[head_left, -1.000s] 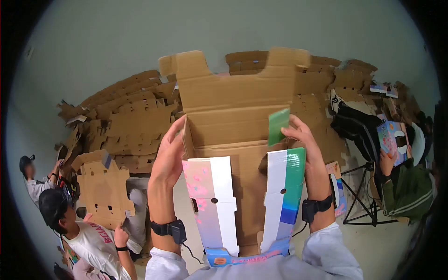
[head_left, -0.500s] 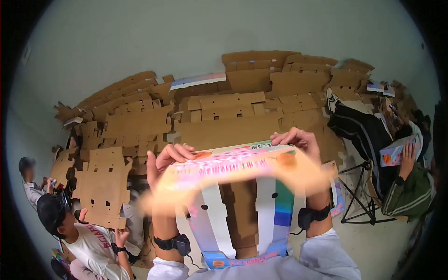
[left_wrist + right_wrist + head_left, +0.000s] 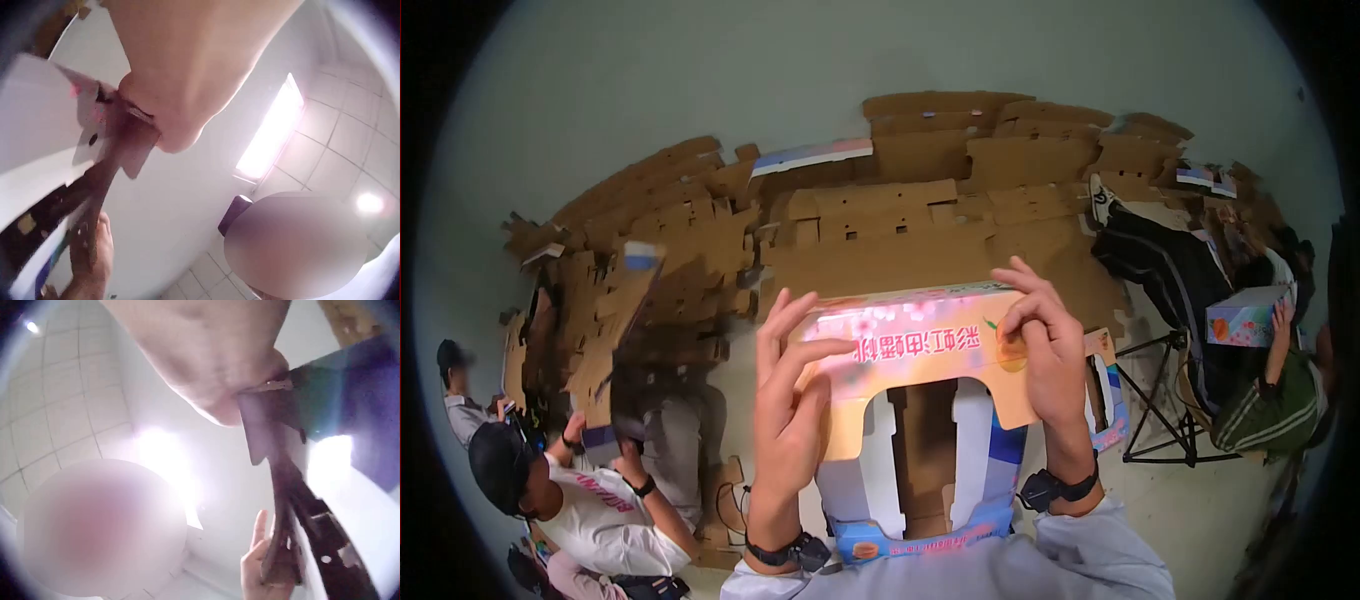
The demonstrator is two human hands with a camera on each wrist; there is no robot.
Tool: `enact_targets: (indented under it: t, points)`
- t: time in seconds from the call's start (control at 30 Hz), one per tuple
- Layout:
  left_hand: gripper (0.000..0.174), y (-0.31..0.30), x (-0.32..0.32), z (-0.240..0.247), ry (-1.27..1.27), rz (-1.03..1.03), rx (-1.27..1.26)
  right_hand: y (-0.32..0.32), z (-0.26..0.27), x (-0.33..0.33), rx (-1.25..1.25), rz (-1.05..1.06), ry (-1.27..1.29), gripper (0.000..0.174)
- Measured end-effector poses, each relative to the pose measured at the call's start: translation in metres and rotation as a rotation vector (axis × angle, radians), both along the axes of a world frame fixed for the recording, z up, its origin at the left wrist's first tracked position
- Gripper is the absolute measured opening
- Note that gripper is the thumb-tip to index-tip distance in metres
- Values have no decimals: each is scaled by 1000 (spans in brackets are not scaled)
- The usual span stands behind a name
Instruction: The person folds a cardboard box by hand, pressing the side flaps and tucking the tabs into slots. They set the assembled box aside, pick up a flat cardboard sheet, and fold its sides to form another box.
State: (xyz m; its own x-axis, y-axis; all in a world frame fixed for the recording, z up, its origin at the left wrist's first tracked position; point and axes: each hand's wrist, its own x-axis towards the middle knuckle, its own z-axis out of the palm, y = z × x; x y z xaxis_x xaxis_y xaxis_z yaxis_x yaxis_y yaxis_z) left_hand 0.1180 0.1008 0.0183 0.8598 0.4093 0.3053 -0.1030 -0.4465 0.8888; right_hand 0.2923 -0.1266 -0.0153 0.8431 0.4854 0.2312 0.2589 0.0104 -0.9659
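Pink, orange and blue printed cardboard carton (image 3: 855,482): while its far end is held between two hands, the body is situated directly before the grey-clad torso.
Orange-and-pink end flap with cut-out edge (image 3: 910,350): folded toward the torso, printed face displayed; half a second earlier it was blurred in mid-swing, and a second earlier it stood raised, plain side shown. The far end is thus judged folded over, though whether any tab is locked cannot be told.
Left hand (image 3: 788,400): the flap's left corner is gripped, forefinger bent onto the print.
Right hand (image 3: 1052,350): the right corner is gripped with bent fingers; the hands are apart.
Flat brown cardboard sheets (image 3: 870,267): spread beyond the carton.
Black metal stand (image 3: 1167,395): placed to the right, near a person in a green top (image 3: 1270,405).
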Motion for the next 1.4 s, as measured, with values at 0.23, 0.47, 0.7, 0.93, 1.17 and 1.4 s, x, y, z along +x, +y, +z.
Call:
enact_targets:
  t: [0.23, 0.47, 0.7, 0.93, 1.17, 1.4]
  points:
    - [33, -8, -1, -23, -125, 122, 2, -2, -15, -14, 242, -200, 125, 14]
    - [33, -17, 2, -37, -105, 225, 227, -6, -17, -17, 117, -248, -21, 10]
    - [39, -13, -2, -48, 9, 226, 224, 3, -30, -15, -211, -317, -594, 7]
    - [61, -23, -12, -61, -109, 166, -489, -2, -41, -12, 28, -239, -141, 28]
    - [64, -30, -85, -112, 142, 98, -663, -28, -50, -35, 124, -223, 31, 54]
    - [63, -31, -85, -104, 125, 69, -554, -68, -79, -44, -45, -203, 22, 66]
